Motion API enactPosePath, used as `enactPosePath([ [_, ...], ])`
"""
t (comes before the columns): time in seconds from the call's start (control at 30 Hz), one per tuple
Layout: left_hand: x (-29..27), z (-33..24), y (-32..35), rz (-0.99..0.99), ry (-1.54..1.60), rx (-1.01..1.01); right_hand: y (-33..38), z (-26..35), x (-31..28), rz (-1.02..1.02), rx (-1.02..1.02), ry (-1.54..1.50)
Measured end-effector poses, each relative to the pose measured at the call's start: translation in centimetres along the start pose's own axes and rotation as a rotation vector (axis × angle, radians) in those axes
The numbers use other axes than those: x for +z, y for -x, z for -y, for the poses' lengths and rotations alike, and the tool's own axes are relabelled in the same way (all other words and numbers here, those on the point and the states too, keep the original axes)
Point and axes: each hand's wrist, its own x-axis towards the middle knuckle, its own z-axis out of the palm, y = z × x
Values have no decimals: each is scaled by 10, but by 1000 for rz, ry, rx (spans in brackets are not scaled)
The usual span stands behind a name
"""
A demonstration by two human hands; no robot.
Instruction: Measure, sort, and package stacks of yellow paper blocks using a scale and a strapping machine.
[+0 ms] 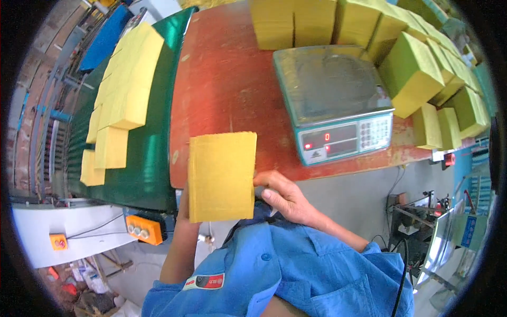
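Observation:
A block of stacked yellow paper sheets [223,177] is held up in front of my body, its broad face toward me and its top edge slightly ragged. My left hand [184,203] reaches behind the block's left side; the block hides its fingers. At the right edge, my right hand [285,198] has its curled fingertips against the block, with the thumb bent just beside it. Beyond my right hand stands a teal weighing scale [332,84] with a bare metal pan and a lit red display.
Yellow paper blocks [129,79] line the green conveyor belt [150,153] at left. More blocks [412,71] stand behind and right of the scale on the red tabletop [227,68]. An orange switch box [143,230] hangs below the belt. Metal equipment [422,227] stands at lower right.

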Motion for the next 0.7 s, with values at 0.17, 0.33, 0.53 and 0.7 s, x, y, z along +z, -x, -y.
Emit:
enactPosePath([
  [0.17, 119, 61, -103, -151, -612, 184, -3, 74, -56, -538, -487, 295],
  [0.33, 185, 62, -228, 103, -952, 96, -8, 137, -142, -744, -515, 713],
  [0.53, 158, 85, -313, -39, -77, -120, -69, 161, -194, -667, -450, 1254],
  [0.7, 143, 89, -290, -112, -164, -81, -91, 133, -207, -535, -277, 1451],
])
